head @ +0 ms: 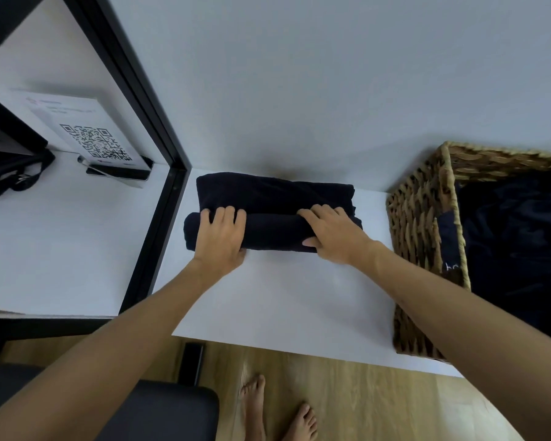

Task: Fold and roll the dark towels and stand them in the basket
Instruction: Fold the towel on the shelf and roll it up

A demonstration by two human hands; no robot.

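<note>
Two hands work one dark towel [274, 214] at centre frame, on the white bench [283, 307] close to the wall. I read the left hand [221, 238] as curled over the left end of the roll, fingers on top and thumb tucked beneath at the near edge; the right hand [333, 233] clasps the right end likewise. Each grip is thus closed around the rolled cloth, not pinching it. About half of the folded strip is wound up; a flat band still lies beyond the roll, towards the wall, so rolling is unfinished and standing the roll has not begun. The roll's long axis runs left to right across the frame, parallel to the wall, and I judge it advances away from me. At the right edge sits the woven basket [423, 224], near the towel but apart from it, holding dark cloth; whether that cloth is rolled I cannot tell.
</note>
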